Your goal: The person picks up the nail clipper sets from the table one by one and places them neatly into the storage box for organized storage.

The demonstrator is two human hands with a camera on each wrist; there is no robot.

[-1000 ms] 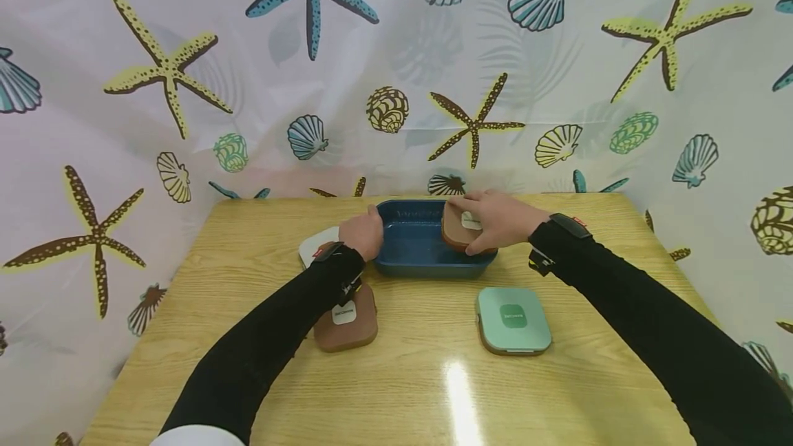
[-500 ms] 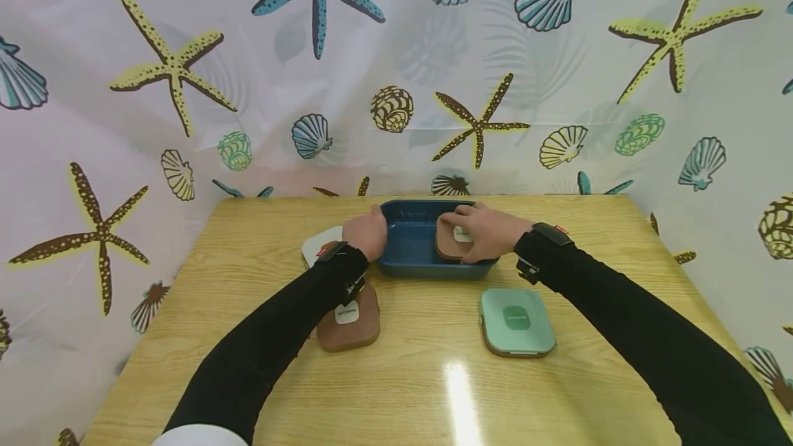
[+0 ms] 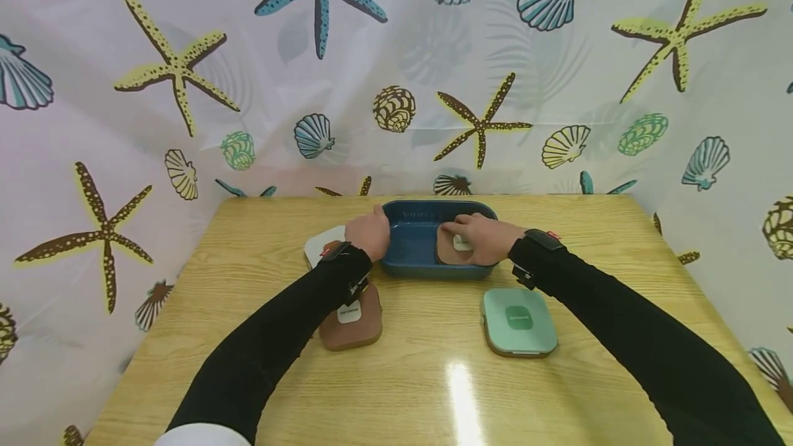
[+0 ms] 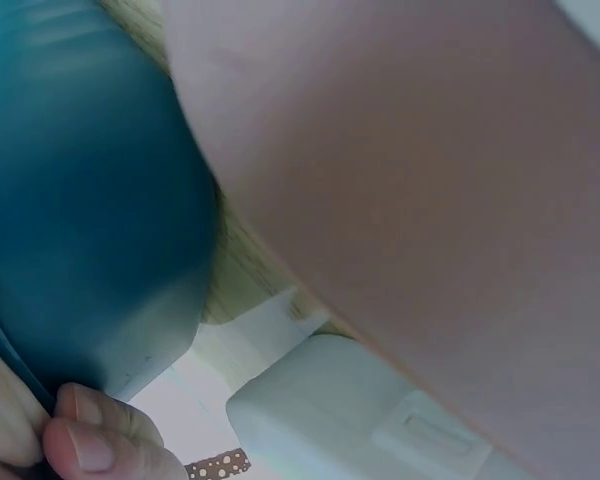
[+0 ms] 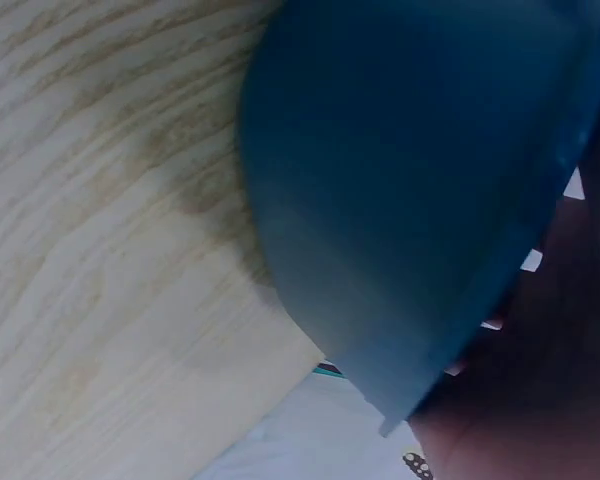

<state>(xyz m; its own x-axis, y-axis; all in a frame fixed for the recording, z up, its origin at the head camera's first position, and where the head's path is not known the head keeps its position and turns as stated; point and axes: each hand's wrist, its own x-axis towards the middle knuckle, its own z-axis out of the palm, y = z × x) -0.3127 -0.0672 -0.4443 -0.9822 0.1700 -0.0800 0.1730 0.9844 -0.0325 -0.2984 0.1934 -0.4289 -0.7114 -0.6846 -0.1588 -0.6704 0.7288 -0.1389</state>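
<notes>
A dark blue oblong bin (image 3: 411, 243) stands near the table's back edge. My left hand (image 3: 369, 232) grips its left end, with fingertips (image 4: 90, 445) curled at the rim in the left wrist view. Inside the bin's right half, my right hand (image 3: 489, 238) holds a brown square case (image 3: 447, 248) with a pale label, fingers over its top and sides. In the right wrist view the bin's outer wall (image 5: 390, 200) hides the case. A second brown case (image 3: 356, 332) and a white case (image 3: 316, 245) lie by my left wrist, partly covered by it.
A mint-green square case (image 3: 519, 322) lies on the wooden table (image 3: 421, 377), in front of the bin's right end. Behind the table and along both sides hangs a white curtain (image 3: 347, 88) printed with starfish and shells.
My right hand has moved left and down with the brown case, from over the bin's right rim into the bin. The left hand keeps its grip on the rim.
</notes>
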